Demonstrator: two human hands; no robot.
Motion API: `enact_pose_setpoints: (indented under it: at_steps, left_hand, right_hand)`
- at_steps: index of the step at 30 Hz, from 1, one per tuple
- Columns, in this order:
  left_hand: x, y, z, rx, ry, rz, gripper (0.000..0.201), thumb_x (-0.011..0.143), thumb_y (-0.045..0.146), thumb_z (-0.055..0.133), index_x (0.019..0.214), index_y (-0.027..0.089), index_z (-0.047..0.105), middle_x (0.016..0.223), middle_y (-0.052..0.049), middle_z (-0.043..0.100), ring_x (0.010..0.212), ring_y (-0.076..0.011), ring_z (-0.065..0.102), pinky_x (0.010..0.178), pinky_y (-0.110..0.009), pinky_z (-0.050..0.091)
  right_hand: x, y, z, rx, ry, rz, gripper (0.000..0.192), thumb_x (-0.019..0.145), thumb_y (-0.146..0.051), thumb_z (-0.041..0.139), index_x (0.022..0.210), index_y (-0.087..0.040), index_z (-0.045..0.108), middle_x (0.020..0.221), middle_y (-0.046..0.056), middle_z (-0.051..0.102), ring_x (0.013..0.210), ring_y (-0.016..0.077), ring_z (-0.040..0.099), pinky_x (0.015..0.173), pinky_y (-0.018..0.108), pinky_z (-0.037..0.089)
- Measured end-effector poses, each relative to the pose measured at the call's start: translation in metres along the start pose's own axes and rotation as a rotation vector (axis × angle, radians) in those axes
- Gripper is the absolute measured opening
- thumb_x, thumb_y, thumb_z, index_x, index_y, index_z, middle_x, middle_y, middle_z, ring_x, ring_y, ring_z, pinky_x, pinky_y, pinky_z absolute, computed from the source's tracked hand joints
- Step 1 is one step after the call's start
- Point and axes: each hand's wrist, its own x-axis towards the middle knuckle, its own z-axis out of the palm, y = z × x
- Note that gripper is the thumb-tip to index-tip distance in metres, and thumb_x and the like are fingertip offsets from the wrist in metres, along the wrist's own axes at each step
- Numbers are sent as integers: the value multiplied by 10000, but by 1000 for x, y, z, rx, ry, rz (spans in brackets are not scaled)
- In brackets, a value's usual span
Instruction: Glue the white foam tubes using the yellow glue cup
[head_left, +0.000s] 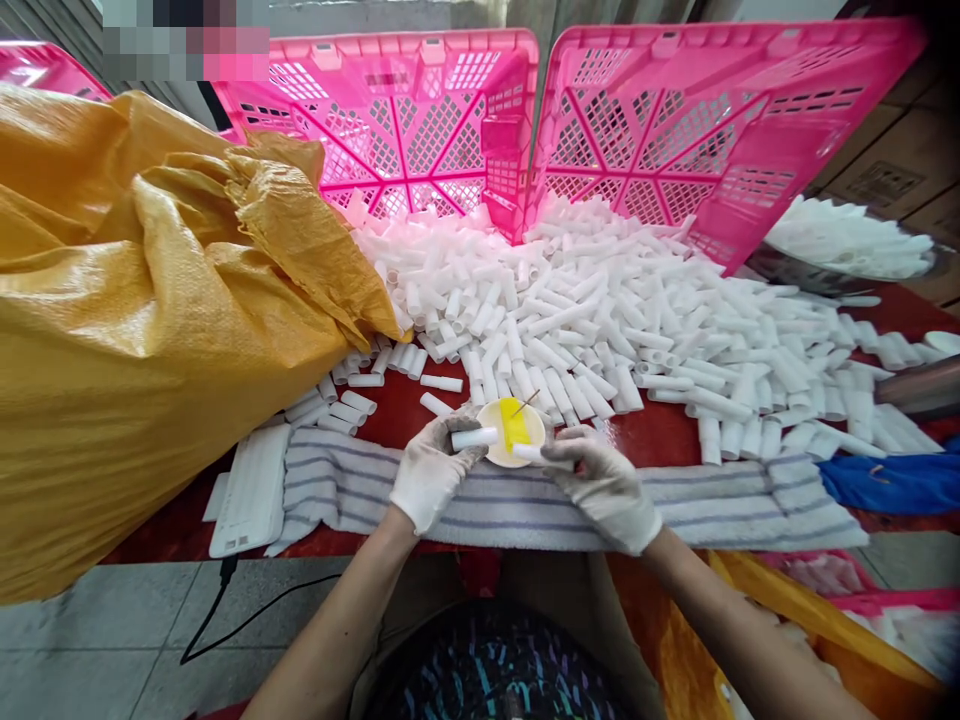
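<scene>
At the bench's near edge, over the striped towel [720,505], the gloved left hand [429,470] grips a white tube [474,438], its free end poking out past the fingers toward the small yellow dish [513,432]. The gloved right hand [604,485] seems to pinch a second white tube [534,453] at the dish's rim, though its fingertips are hard to read.

your hands get only a narrow strip: the striped towel [675,505] and a bit of bare red table [397,412]. ahead, the pile of white tubes [600,320] blocks reach, with pink crates [570,120] behind it. yellow sack [135,320] walls off the left; the blue cloth [892,482] crowds the right.
</scene>
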Motion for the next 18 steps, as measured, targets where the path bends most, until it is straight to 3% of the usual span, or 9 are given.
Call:
enact_pose_setpoints:
  at_steps: [2,6,9,11,14,16,18]
  left_hand:
    - [-5,1,5,32,-21,2,334,629,263,778,899,150,618,1016,-59,675,980,-177,623,913,-310,480]
    - [-18,7,14,143,-95,3,370,663,336,756,960,155,628,925,-47,683,835,-156,640,759,-256,513]
    - [-28,10,19,387,-220,73,323,786,419,626,975,159,652,841,-43,682,742,-147,621,678,-239,487]
    - [-32,9,27,538,-276,59,377,878,461,464,839,144,664,713,-43,655,641,-139,584,613,-240,453]
    - [-38,4,47,662,-193,2,545,938,450,269,650,142,615,556,-45,575,505,-132,499,509,-248,383]
    - [-43,3,63,736,-79,61,555,947,417,244,648,144,623,558,-61,580,506,-142,505,522,-260,381]
    - [-47,4,74,780,-42,198,498,942,399,296,717,154,666,630,-82,630,570,-164,562,591,-273,415]
  right_hand:
    - [-2,-9,-6,89,36,98,335,759,-447,654,931,-161,619,897,58,661,750,129,628,658,226,536]
    - [-4,-20,-10,201,-14,270,403,741,-524,643,928,-168,612,874,60,660,712,132,611,618,235,514]
    - [-10,-24,-11,99,-61,170,331,800,-476,593,911,-165,618,856,58,663,749,139,617,655,231,503]
    - [-18,-26,-11,-93,-100,2,258,841,-413,546,824,-168,625,746,38,637,667,122,582,617,223,470]
    - [-27,-31,-4,-375,-47,-224,312,854,-348,502,603,-169,550,560,8,519,537,98,480,549,223,396]
    - [-27,-38,1,-388,73,-153,350,881,-339,450,579,-170,503,528,-3,490,491,87,455,511,214,374]
    - [-26,-44,-1,-290,144,37,369,910,-367,397,620,-168,510,542,2,519,475,89,480,475,204,377]
